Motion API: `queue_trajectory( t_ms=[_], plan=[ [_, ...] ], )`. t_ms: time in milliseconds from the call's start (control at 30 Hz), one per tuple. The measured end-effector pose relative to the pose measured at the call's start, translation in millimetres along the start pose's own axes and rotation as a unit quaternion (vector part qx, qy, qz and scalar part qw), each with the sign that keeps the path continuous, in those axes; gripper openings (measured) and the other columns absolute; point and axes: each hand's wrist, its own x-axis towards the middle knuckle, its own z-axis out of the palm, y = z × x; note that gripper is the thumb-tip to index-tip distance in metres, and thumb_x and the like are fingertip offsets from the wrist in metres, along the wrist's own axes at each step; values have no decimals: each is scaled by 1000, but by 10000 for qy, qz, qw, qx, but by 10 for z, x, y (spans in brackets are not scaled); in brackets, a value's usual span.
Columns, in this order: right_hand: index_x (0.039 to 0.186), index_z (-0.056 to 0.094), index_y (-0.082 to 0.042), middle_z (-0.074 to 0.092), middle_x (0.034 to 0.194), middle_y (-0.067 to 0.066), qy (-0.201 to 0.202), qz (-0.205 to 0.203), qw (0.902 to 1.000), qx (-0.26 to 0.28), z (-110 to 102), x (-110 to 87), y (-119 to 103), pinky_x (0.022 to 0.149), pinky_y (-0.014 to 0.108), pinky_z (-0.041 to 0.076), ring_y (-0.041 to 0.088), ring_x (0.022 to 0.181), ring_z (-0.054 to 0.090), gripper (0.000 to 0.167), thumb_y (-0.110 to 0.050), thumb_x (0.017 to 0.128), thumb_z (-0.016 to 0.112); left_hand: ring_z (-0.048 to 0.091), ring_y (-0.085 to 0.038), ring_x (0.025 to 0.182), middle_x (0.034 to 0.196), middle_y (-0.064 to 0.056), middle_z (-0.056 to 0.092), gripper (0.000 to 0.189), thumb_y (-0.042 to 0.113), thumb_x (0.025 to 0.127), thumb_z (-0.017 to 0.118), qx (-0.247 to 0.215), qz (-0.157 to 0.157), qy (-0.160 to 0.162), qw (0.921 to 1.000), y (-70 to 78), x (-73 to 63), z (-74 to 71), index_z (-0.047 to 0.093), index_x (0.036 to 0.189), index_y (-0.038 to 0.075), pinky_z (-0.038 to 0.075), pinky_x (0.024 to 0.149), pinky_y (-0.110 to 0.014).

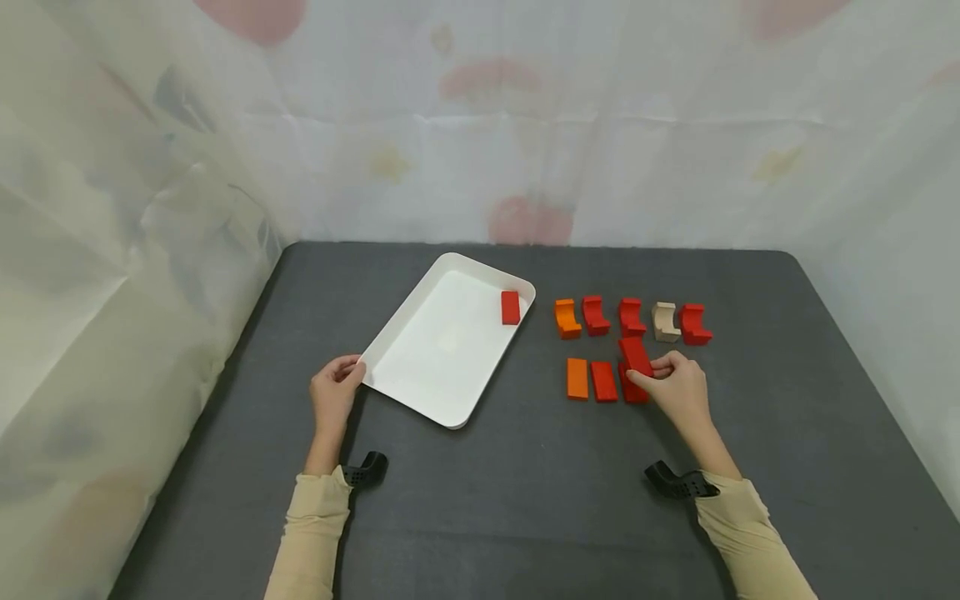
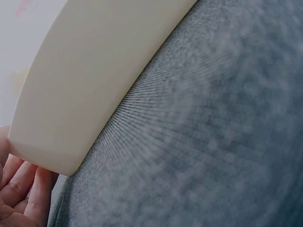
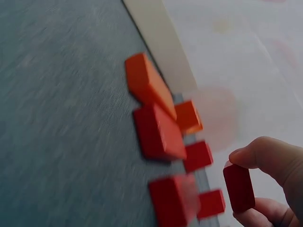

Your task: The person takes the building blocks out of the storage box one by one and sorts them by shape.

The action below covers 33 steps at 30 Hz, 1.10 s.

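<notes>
My left hand (image 1: 334, 393) grips the near-left corner of a white tray (image 1: 435, 342), thumb on the rim and fingers beneath it in the left wrist view. One red rectangular block (image 1: 510, 307) lies inside, against the tray's right end. Between thumb and fingers, my right hand (image 1: 684, 390) pinches another red rectangular block (image 3: 239, 188), raised above the table. Below it, a red block (image 1: 634, 393) is partly covered in the head view. To its left lie a red block (image 1: 603, 382) and an orange block (image 1: 577, 379).
Behind the flat blocks runs a row of curved blocks: orange (image 1: 567, 319), red ones (image 1: 596, 316), and a beige one (image 1: 664, 322). All rest on a dark grey table (image 1: 525, 508). Patterned white curtains (image 1: 637, 167) hang behind and at the sides.
</notes>
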Motion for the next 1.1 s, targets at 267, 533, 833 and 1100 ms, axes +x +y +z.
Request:
queue_trajectory(
  t_ms=[267, 533, 833, 1100],
  plan=[
    [73, 57, 4, 57, 64, 14, 383, 225, 9988, -208, -110, -117, 193, 50, 27, 37, 24, 57, 51, 29, -15, 67, 77, 53, -6, 63, 79, -10, 63, 18, 12, 80, 64, 16, -47, 103, 9999, -9, 4, 6, 68, 92, -1, 40, 54, -16],
    [74, 56, 4, 56, 61, 13, 431, 382, 9980, -243, -93, -157, 280, 50, 27, 36, 23, 56, 50, 30, -16, 67, 78, 53, -6, 64, 80, -11, 63, 18, 12, 81, 63, 123, -70, 85, 9999, 8, -1, 12, 67, 92, -1, 39, 54, -16],
    [74, 56, 4, 58, 64, 15, 476, 531, 9970, -318, -76, -121, 380, 52, 31, 38, 27, 59, 52, 30, -15, 67, 78, 53, -6, 65, 78, -3, 62, 20, 14, 81, 64, -13, -152, 60, 9999, 24, 41, 120, 67, 94, -1, 40, 55, -17],
    [75, 53, 3, 56, 64, 10, -43, 805, 9961, -359, -92, -187, 374, 52, 31, 37, 24, 58, 51, 32, -18, 70, 76, 52, -4, 67, 76, 5, 61, 22, 14, 82, 64, -7, -343, 60, 9994, 32, 0, 39, 66, 97, -2, 40, 56, -15]
  ],
)
